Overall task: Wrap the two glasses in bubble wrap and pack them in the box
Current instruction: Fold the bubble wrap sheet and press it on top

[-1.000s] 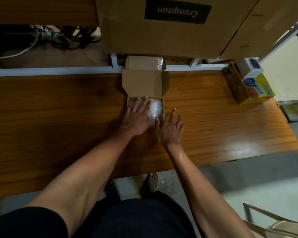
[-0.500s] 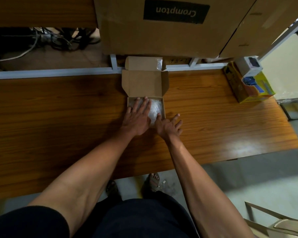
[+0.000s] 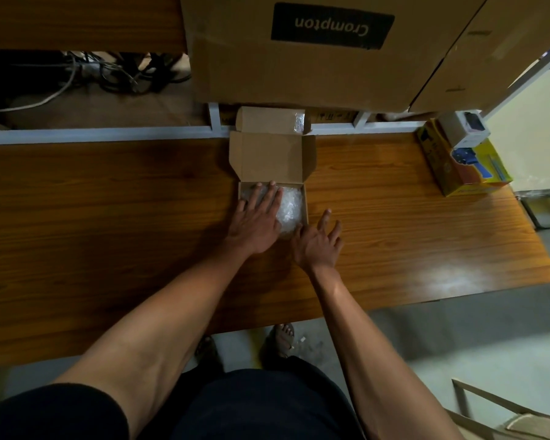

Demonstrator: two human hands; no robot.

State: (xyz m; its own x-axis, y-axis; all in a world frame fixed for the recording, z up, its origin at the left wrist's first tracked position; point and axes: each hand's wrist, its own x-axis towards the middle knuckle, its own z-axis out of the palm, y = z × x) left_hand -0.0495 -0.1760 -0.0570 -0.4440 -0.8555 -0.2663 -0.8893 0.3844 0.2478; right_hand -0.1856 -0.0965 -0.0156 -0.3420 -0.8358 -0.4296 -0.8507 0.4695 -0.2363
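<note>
I see my left hand (image 3: pixel 257 223) flat, fingers straight, pressing clear bubble wrap (image 3: pixel 288 206) into the small brown cardboard box (image 3: pixel 305 201); right hand (image 3: pixel 318 241) spread beside it, gripping nothing.

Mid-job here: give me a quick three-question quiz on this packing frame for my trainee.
1. True or false: the lid of the small box stands open.
2. Which hand lies flat on the bubble wrap inside the box?
A. left hand
B. right hand
C. both
3. Fill in: the yellow carton sits at the table's far ____ corner.

Key
1. True; the flap is folded back toward the big Crompton box.
2. A; the right hand is at the box's near right corner with fingers spread.
3. right
</note>
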